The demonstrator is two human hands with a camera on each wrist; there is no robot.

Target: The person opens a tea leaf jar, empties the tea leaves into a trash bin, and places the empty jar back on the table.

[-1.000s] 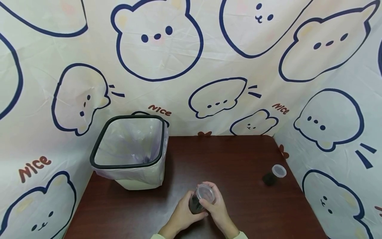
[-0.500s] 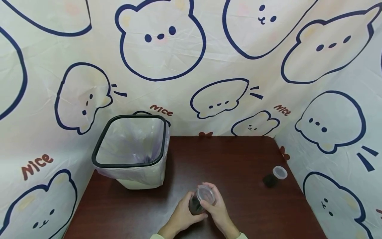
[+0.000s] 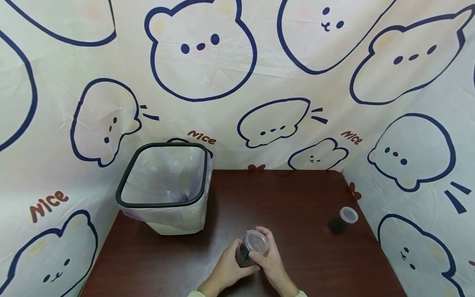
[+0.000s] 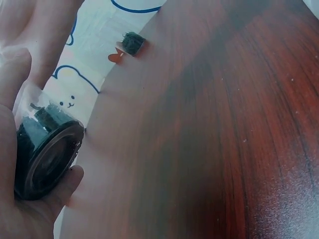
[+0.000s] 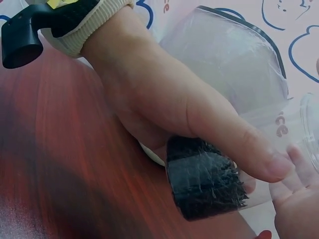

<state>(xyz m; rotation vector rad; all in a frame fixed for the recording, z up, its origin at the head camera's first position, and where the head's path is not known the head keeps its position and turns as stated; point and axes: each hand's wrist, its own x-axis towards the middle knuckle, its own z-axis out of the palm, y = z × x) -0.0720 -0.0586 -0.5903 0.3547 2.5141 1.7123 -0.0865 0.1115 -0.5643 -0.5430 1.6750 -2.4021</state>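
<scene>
A lidded clear plastic jar (image 3: pixel 243 255) with dark, dry-looking shreds in it is held between both hands near the front of the table. My left hand (image 3: pixel 227 265) grips its body; the right wrist view shows that thumb along the wall above the black shreds (image 5: pixel 204 181). At the top, my right hand (image 3: pixel 273 262) holds the jar by its translucent lid (image 3: pixel 257 241), thumb on the near side and fingers on the far side. The jar's round base (image 4: pixel 52 159) faces the left wrist camera. A second similar jar (image 3: pixel 337 225) stands upright at the right, its lid on.
A pale bin (image 3: pixel 178 226) with a dark rim and a plastic liner stands at the back left of the brown table (image 3: pixel 274 198). Fabric (image 3: pixel 200 82) printed with cartoon animals hangs behind the table and along its sides.
The head view has shifted slightly. Both hands keep their hold on the jar, and the right fingertips have moved a little at the lid.
</scene>
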